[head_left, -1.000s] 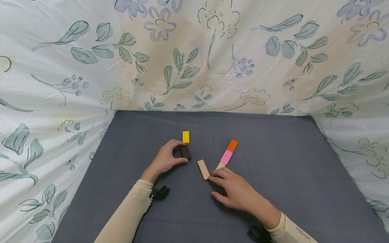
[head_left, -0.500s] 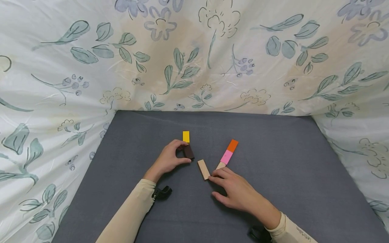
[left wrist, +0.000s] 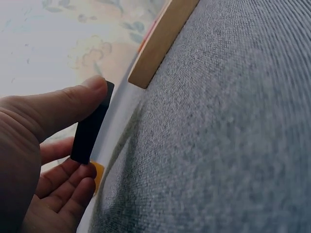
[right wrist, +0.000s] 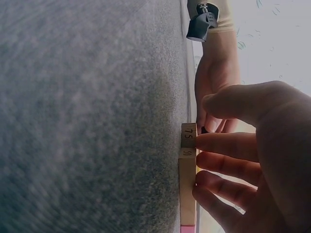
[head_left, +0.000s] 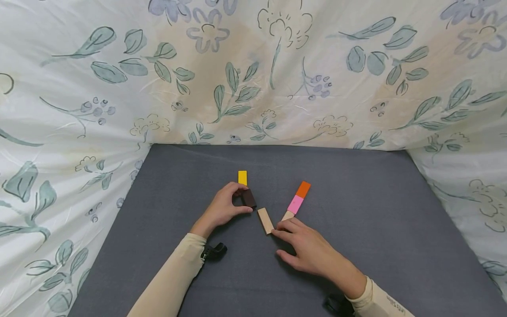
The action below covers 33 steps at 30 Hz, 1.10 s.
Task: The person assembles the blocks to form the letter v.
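My left hand (head_left: 222, 207) pinches a dark brown block (head_left: 248, 199) between thumb and fingers; in the left wrist view the dark block (left wrist: 91, 128) stands a small gap from a plain wooden block (left wrist: 163, 43). On the cloth, that wooden block (head_left: 265, 221) slants toward my right hand (head_left: 309, 251). The right fingertips rest on the near ends of this block and a second wooden block (head_left: 288, 215), its fingers only slightly bent. The right wrist view shows printed numbers on the block ends (right wrist: 188, 136). A pink block (head_left: 295, 204) and an orange block (head_left: 303, 189) continue the second line.
A yellow block (head_left: 242, 177) lies just beyond the left fingertips. Dark grey cloth (head_left: 376, 211) covers the table, with a floral curtain (head_left: 253, 88) along its back and sides. Both wrists carry a black camera (head_left: 214, 252).
My left hand has slid the dark brown block to the right, nearer the wooden block. The right hand and the other blocks stay where they were.
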Each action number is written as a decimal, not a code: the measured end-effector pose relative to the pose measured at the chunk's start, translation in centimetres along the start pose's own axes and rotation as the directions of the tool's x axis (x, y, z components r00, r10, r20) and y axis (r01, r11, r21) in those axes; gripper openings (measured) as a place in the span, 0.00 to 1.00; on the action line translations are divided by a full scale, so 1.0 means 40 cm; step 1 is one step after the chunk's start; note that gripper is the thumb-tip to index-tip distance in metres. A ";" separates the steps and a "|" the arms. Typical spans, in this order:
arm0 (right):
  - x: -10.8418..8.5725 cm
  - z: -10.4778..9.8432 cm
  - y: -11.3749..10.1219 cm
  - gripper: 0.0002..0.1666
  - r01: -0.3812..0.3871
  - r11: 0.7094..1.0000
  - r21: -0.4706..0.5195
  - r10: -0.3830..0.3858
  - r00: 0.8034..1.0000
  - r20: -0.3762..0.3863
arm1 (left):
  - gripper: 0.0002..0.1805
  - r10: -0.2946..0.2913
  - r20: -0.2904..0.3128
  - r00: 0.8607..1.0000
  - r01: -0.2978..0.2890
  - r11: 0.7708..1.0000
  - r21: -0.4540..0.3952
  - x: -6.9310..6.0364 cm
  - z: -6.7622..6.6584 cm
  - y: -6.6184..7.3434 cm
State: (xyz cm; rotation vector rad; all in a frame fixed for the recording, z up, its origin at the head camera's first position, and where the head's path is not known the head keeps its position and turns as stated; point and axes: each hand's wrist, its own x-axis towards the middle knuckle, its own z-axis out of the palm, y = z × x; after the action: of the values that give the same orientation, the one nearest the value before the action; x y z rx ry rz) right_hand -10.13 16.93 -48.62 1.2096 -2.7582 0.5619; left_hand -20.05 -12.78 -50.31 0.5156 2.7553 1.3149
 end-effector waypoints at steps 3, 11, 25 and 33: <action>0.000 0.001 0.001 0.26 0.002 1.000 -0.004 -0.002 1.000 -0.002 | 0.36 0.007 0.003 1.000 -0.007 1.000 -0.003 0.003 0.003 0.001; 0.002 -0.001 -0.001 0.26 0.002 1.000 -0.005 -0.002 1.000 0.002 | 0.35 0.013 0.004 1.000 -0.013 1.000 -0.017 0.005 0.008 0.001; 0.002 0.003 -0.003 0.26 0.015 1.000 -0.010 -0.015 1.000 -0.004 | 0.35 -0.010 0.031 0.999 0.010 1.000 -0.006 0.013 0.019 0.013; 0.000 0.002 -0.004 0.27 0.018 1.000 -0.011 -0.018 1.000 0.001 | 0.34 -0.012 0.030 0.999 0.012 1.000 -0.006 0.014 0.026 0.015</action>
State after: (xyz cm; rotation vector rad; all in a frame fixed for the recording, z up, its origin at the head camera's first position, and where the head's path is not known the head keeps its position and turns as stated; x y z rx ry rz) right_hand -10.01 16.79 -48.64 1.2314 -2.7448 0.5439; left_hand -20.24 -11.48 -50.45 0.5138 2.7247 1.3024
